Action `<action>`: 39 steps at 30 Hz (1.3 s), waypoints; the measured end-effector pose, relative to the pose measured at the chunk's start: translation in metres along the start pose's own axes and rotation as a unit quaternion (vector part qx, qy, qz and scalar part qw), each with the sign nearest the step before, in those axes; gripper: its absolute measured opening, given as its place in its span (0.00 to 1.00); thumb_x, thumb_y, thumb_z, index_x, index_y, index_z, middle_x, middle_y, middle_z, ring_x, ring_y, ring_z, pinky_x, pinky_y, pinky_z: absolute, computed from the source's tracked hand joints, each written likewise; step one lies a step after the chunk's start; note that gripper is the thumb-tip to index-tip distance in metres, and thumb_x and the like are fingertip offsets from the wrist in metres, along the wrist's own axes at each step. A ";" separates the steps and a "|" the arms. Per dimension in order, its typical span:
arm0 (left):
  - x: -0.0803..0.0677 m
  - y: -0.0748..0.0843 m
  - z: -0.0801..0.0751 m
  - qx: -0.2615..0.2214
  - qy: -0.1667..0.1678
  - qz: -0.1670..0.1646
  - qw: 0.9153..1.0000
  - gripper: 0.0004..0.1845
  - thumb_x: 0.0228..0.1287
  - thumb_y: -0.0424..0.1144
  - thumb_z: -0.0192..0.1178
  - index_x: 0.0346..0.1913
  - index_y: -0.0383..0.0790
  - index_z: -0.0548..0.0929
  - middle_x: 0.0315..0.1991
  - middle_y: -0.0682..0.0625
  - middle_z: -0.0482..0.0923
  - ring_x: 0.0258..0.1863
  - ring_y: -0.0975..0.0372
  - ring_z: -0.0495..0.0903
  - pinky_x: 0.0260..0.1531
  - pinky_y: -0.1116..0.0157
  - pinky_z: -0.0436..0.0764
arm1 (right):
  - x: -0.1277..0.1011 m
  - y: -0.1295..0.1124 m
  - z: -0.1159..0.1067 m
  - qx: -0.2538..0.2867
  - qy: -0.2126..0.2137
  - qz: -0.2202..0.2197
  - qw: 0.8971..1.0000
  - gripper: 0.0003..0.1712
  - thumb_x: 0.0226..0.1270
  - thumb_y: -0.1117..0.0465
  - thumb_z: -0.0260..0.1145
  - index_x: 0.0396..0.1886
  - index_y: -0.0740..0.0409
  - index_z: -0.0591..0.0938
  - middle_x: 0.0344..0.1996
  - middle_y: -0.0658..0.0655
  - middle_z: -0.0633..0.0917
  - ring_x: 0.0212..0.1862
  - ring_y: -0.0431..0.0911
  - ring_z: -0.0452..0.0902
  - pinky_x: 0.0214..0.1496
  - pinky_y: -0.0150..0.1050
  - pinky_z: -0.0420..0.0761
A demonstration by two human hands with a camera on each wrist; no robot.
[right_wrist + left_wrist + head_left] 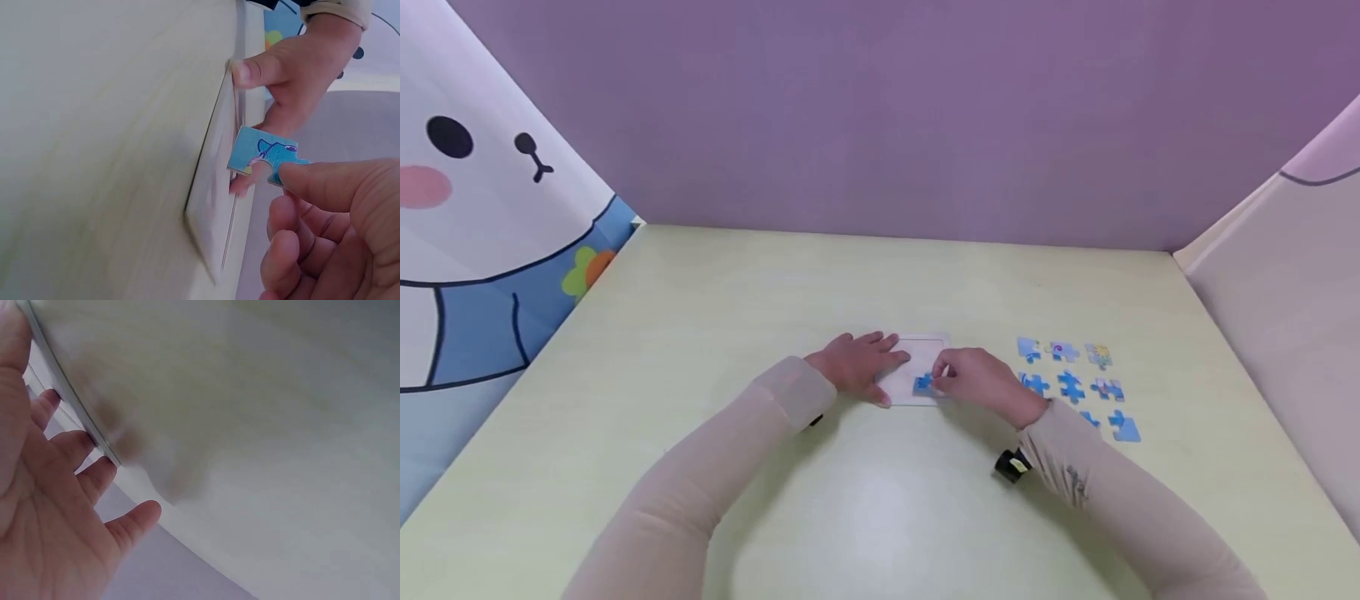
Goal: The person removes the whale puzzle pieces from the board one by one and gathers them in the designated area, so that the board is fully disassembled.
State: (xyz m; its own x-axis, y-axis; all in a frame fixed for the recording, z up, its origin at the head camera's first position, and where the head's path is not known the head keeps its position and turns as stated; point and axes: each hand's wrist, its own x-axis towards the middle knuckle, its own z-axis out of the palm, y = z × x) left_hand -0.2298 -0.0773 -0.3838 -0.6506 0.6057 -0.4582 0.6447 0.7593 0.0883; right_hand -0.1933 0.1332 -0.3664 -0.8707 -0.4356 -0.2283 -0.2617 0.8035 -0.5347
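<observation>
A white puzzle tray [917, 346] with a raised border lies flat in the middle of the table. My left hand [857, 363] rests on its left side with fingers spread and straight; in the left wrist view the fingertips [84, 445] lie along the tray's edge. Between thumb and fingers my right hand [981, 382] pinches a blue jigsaw piece [265, 153] with a purple-lined drawing on it. That piece hangs over the tray's lower right part in the head view. More jigsaw pieces [1071, 387] lie in rows to the right, some partly hidden by my right wrist.
The pale table [760, 275] runs back to a purple wall panel [895, 125]. A cartoon-printed panel [497, 233] stands at the left and a light panel [1285, 275] at the right. A small black device [1012, 465] sits at my right cuff.
</observation>
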 end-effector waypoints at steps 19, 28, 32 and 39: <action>-0.001 -0.002 -0.006 0.003 0.014 0.009 1.000 0.43 0.61 0.58 0.61 0.75 0.50 0.56 0.75 0.42 0.48 0.73 0.49 0.49 0.64 0.43 0.58 | -0.074 0.073 -0.036 0.023 0.002 0.002 1.000 0.02 0.63 0.65 0.63 0.31 0.59 0.80 0.26 0.49 0.79 0.27 0.42 0.69 0.29 0.38 0.71; -0.003 0.000 -0.007 0.045 0.031 -0.005 0.999 0.41 0.60 0.59 0.62 0.73 0.50 0.60 0.73 0.42 0.55 0.70 0.48 0.59 0.61 0.44 0.63 | -0.071 0.088 -0.045 0.001 -0.060 0.033 0.998 0.02 0.63 0.66 0.64 0.31 0.61 0.80 0.26 0.50 0.79 0.27 0.42 0.70 0.30 0.39 0.72; -0.004 0.002 -0.009 0.053 0.030 -0.008 0.998 0.41 0.61 0.59 0.61 0.73 0.49 0.60 0.73 0.42 0.56 0.69 0.48 0.59 0.62 0.44 0.62 | -0.063 0.089 -0.048 -0.029 -0.078 0.037 0.996 0.02 0.62 0.65 0.64 0.31 0.60 0.80 0.29 0.50 0.80 0.31 0.44 0.71 0.34 0.41 0.73; -0.003 0.004 -0.005 0.102 0.042 0.012 0.994 0.38 0.63 0.61 0.57 0.72 0.47 0.63 0.72 0.45 0.59 0.69 0.50 0.60 0.62 0.47 0.64 | -0.060 0.089 -0.053 -0.042 -0.082 0.046 0.995 0.03 0.61 0.65 0.65 0.34 0.60 0.80 0.35 0.54 0.82 0.36 0.48 0.75 0.40 0.47 0.75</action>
State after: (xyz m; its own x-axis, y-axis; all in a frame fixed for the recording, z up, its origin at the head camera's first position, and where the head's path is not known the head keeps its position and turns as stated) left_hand -0.2269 -0.0747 -0.3775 -0.6592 0.6481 -0.3814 0.7236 0.6848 -0.0868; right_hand -0.1866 0.2522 -0.3576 -0.8147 -0.4133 -0.4067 -0.2233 0.8709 -0.4377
